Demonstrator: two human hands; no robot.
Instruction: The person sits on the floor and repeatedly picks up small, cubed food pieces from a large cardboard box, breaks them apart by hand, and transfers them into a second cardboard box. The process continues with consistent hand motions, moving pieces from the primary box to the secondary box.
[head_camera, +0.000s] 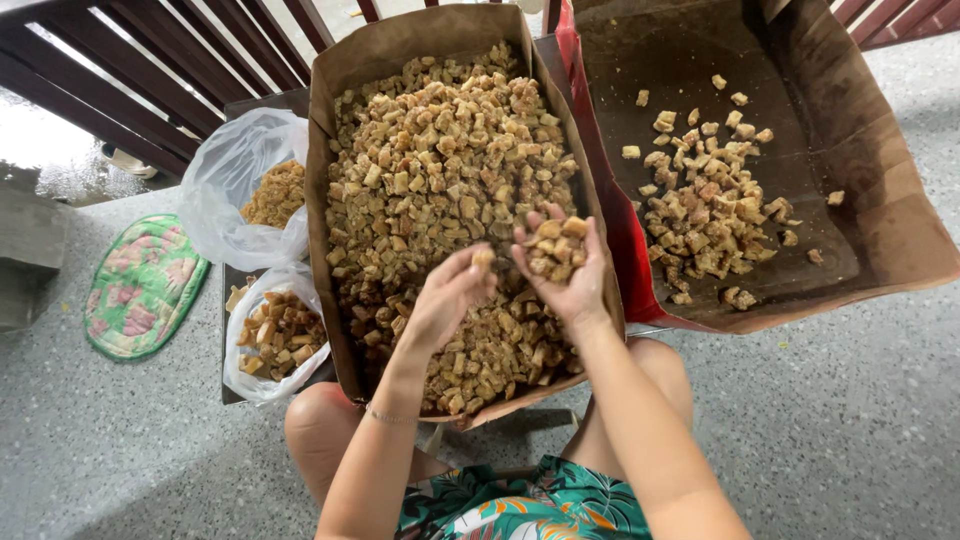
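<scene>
A paper-lined box (322, 150) in front of me is heaped with small golden-brown fried chunks (440, 160). My right hand (565, 272) is cupped palm-up over the box and holds a handful of these chunks. My left hand (447, 298) hovers just left of it, fingers pinched on one small chunk. A second paper-lined box (880, 220) to the right holds a thinner scatter of the same chunks (705, 205).
Two clear plastic bags of chunks, an upper bag (250, 185) and a lower bag (272, 335), sit left of the full box. A green floral mat (140, 285) lies on the speckled floor. Dark wooden railing (130, 70) runs along the back. My knees are under the box.
</scene>
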